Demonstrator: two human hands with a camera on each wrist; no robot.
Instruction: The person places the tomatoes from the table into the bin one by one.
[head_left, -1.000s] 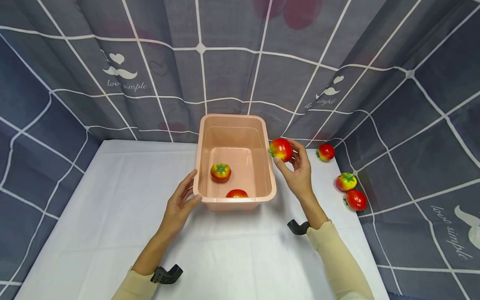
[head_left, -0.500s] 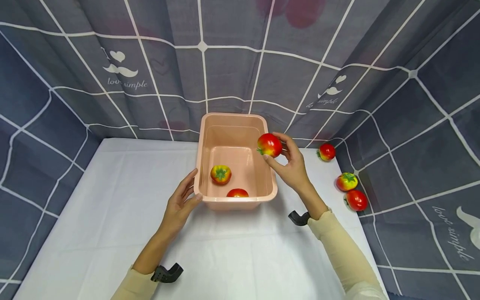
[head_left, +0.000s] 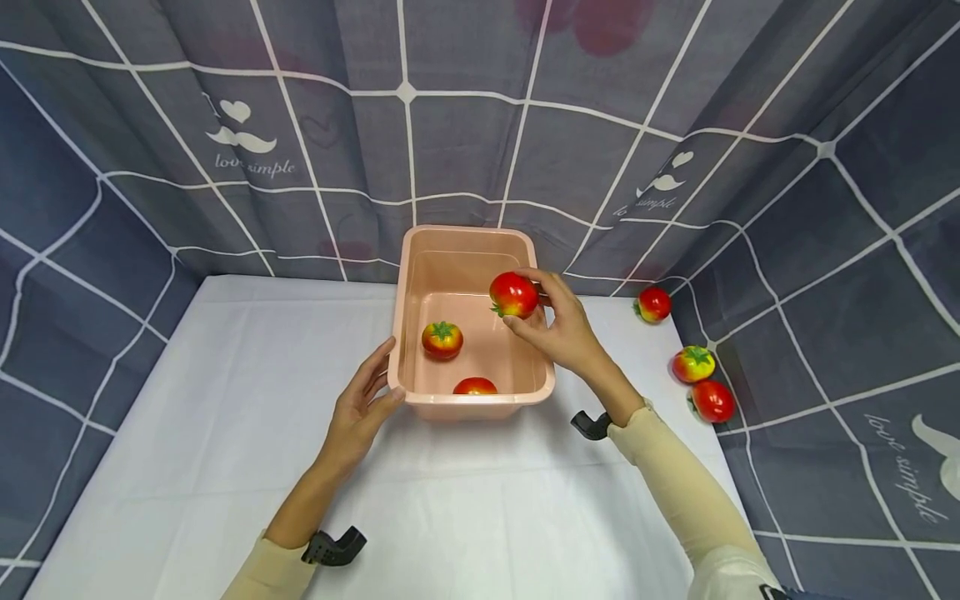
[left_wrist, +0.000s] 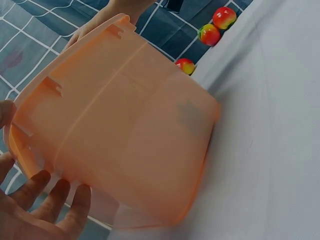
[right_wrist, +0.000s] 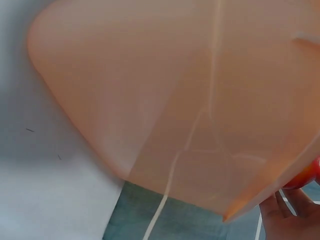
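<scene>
A pink plastic bin (head_left: 472, 400) stands at the middle of the white table. My left hand (head_left: 362, 408) grips its rim near the front left corner; in the left wrist view the fingers (left_wrist: 51, 201) lie along the outer wall and the thumb is at the rim. My right hand (head_left: 562, 332) reaches over the right rim and holds a red tomato (head_left: 513, 295) between thumb and fingers, above the bin's interior. Inside the bin lie a red-yellow tomato (head_left: 442, 340) with green leaves and a red tomato (head_left: 475, 386), partly hidden by the front rim.
Three more tomatoes lie along the table's right edge: one at the back (head_left: 653, 304), then a yellow-red one (head_left: 693, 364) touching a red one (head_left: 712, 401). A grey checked curtain (head_left: 465, 150) encloses the back and sides. The white cloth (head_left: 465, 517) covers the table.
My right hand has carried its tomato leftward, from beside the bin's right rim to over the inside. The left hand has stayed at the rim.
</scene>
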